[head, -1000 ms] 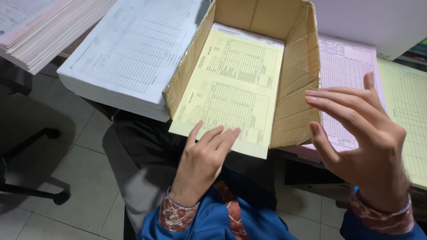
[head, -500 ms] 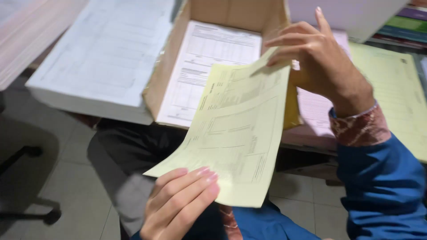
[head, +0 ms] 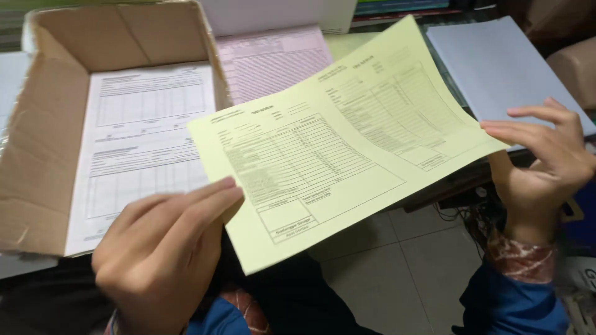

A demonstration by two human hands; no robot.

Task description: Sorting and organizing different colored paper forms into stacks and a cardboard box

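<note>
two hands hold one yellow form sheet [head: 338,139] in the air above the lap, nearest the camera. the left hand [head: 158,254] pinches the sheet's near left corner, thumb hidden under the paper and fingers laid along its edge. the right hand [head: 546,164] takes the far right edge, fingers spread loosely over the top and thumb below. the sheet tilts up to the right, printed side facing up, clear of the desk.

past it, one open cardboard box [head: 37,155] sits at the desk's left edge, one white printed form [head: 139,142] showing on top inside it. right of the box lies one pink form stack [head: 273,59], partly hidden by the yellow sheet. at the far right corner rests one stack of plain white paper [head: 496,59].

below the desk edge shows a pale tiled floor [head: 385,267] and some dark cables near the right wrist.
</note>
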